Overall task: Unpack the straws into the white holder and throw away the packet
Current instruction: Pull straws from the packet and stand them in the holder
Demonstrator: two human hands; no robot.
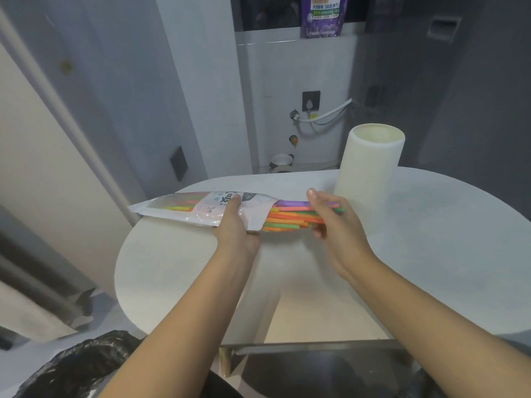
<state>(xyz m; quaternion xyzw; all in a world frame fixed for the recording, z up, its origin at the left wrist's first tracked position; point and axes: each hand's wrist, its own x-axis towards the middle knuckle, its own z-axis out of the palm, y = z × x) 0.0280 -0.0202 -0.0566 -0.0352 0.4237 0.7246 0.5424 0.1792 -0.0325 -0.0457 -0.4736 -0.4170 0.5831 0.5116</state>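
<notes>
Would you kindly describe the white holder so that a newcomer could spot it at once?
Start at the pale round table and look to its far edge, right of the hands. The white holder stands upright there: a tall, plain cream cylinder, open at the top, the only standing thing on the table.

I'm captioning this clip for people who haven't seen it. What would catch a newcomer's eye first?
The bright straws at the centre, fanning out of a white packet above the round table. The left hand grips the packet while the right hand grips the straws. Just right stands the tall white holder, and a black-bagged bin sits bottom left.
</notes>
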